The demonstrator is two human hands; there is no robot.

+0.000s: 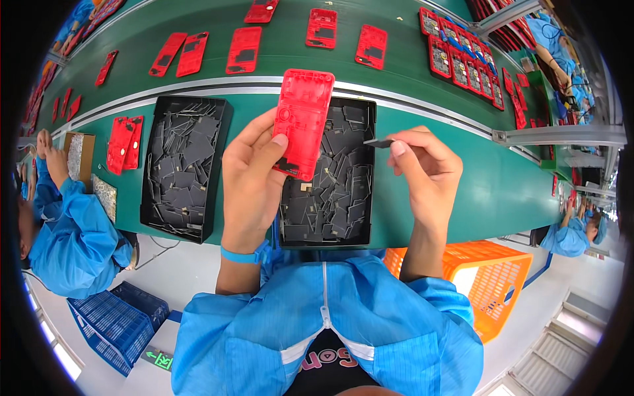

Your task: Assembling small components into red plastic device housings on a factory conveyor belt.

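Note:
My left hand (254, 168) is closed round a red plastic phone housing (305, 112), held up and tilted, its moulded inner side toward me and my thumb on its lower left edge. To its right, apart from it, my right hand (429, 168) pinches a small thin dark grey piece (378, 143) between thumb and fingertips. Behind the housing lies a black tray (372, 178) full of loose, flat dark grey pieces. A second black tray (221, 132) with similar pieces stands to the left of my left hand.
Two red housings (124, 145) lie left of the trays on the green table (456, 191). Beyond a metal rail, a green belt (277, 49) carries several red housings and a block of filled ones (462, 63). An orange crate (492, 277) and a blue crate (115, 323) stand below. Co-workers sit at both sides.

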